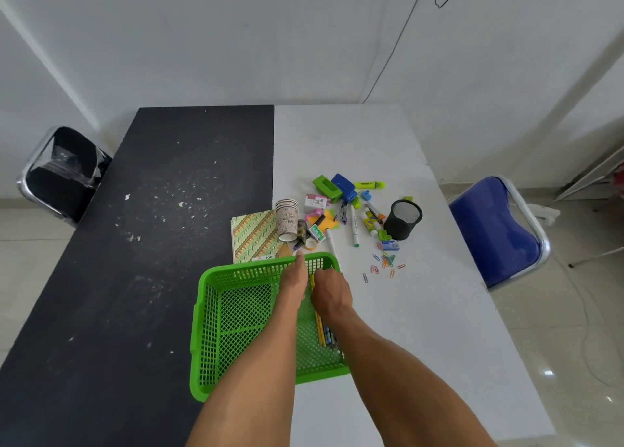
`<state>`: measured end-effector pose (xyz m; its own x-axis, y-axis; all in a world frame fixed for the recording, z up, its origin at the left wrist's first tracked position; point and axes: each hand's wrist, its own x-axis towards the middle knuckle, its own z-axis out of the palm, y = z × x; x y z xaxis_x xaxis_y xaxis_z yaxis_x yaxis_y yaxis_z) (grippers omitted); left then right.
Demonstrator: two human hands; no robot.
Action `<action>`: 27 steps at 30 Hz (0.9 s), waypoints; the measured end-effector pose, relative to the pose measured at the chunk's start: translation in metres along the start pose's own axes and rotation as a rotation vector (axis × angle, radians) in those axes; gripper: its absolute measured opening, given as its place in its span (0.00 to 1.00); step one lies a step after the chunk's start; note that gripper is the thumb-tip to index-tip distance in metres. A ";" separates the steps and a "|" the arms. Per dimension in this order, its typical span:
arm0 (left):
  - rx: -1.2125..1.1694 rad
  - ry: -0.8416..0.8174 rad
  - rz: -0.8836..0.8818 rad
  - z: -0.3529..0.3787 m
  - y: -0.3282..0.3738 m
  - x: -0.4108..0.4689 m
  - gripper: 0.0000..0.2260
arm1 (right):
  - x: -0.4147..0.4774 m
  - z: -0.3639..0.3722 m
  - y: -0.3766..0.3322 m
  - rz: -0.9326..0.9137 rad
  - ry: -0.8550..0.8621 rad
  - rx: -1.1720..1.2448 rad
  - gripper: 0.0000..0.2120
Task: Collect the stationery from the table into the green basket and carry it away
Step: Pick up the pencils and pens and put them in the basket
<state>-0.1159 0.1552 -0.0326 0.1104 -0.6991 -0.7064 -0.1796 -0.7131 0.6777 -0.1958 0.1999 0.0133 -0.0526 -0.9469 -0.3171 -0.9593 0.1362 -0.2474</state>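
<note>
The person is working with both hands inside the green basket (236, 271), which is standing on the near part of the table (422, 328), across the line between its black half and its white half. The right hand (329, 293) is curling its fingers round the far end of a bundle of pencils (322, 331) lying along the right side of the basket floor. The left hand (293, 279) is lying beside it, fingers stretched toward the far rim, and nothing is showing in it. Most of the stationery is waiting beyond the basket: a notebook (253, 237), stacked paper cups (287, 220), markers (354, 227), a mesh pen holder (403, 223) and scattered paper clips (385, 264). The basket is looking like stiff, light plastic lattice, so it will probably be carrying easily even when full. The safest hold is likely under the thick rim at two opposite sides. The pencils are smooth and may be rolling, and the clips may be slipping through the holes.
</note>
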 end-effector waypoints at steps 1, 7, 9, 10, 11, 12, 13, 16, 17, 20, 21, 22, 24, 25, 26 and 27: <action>-0.007 0.003 -0.001 0.000 0.005 -0.001 0.30 | 0.003 -0.002 0.001 -0.004 0.004 0.007 0.10; -0.001 0.059 0.026 0.005 0.035 0.001 0.29 | 0.026 -0.022 0.011 -0.030 0.029 0.036 0.11; 0.008 0.079 0.045 0.007 0.042 0.004 0.29 | 0.034 -0.028 0.016 -0.045 0.035 0.028 0.12; 0.007 0.092 0.052 0.009 0.045 0.005 0.29 | 0.038 -0.030 0.019 -0.049 0.040 0.029 0.12; 0.004 0.108 0.054 0.010 0.048 0.007 0.29 | 0.042 -0.031 0.021 -0.048 0.048 0.037 0.11; -0.002 0.126 0.057 0.011 0.050 0.008 0.30 | 0.045 -0.034 0.024 -0.044 0.058 0.049 0.11; -0.007 0.138 0.058 0.012 0.052 0.009 0.30 | 0.047 -0.035 0.025 -0.041 0.066 0.060 0.12; -0.006 0.141 0.056 0.020 0.059 0.014 0.31 | 0.056 -0.039 0.035 -0.039 0.078 0.071 0.13; -0.009 0.135 0.052 0.023 0.062 0.015 0.31 | 0.058 -0.040 0.040 -0.031 0.079 0.075 0.12; -0.011 0.109 0.041 0.036 0.070 0.021 0.30 | 0.068 -0.043 0.055 -0.004 0.084 0.072 0.10; -0.008 0.102 0.041 0.041 0.073 0.024 0.29 | 0.071 -0.045 0.061 0.009 0.085 0.068 0.09; -0.004 0.092 0.053 0.048 0.075 0.027 0.28 | 0.075 -0.047 0.069 0.023 0.088 0.059 0.09; 0.012 0.066 0.086 0.062 0.077 0.032 0.27 | 0.083 -0.051 0.085 0.047 0.100 0.034 0.08; 0.030 0.045 0.085 0.070 0.080 0.033 0.27 | 0.087 -0.052 0.096 0.067 0.108 0.035 0.08; 0.053 0.029 0.082 0.078 0.083 0.033 0.28 | 0.092 -0.053 0.105 0.090 0.120 0.044 0.09; 0.076 0.014 0.079 0.086 0.087 0.033 0.29 | 0.097 -0.054 0.115 0.115 0.134 0.050 0.09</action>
<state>-0.2117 0.0749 -0.0143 0.1069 -0.7543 -0.6477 -0.2615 -0.6499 0.7137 -0.3264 0.1079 0.0030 -0.2008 -0.9540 -0.2224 -0.9300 0.2570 -0.2627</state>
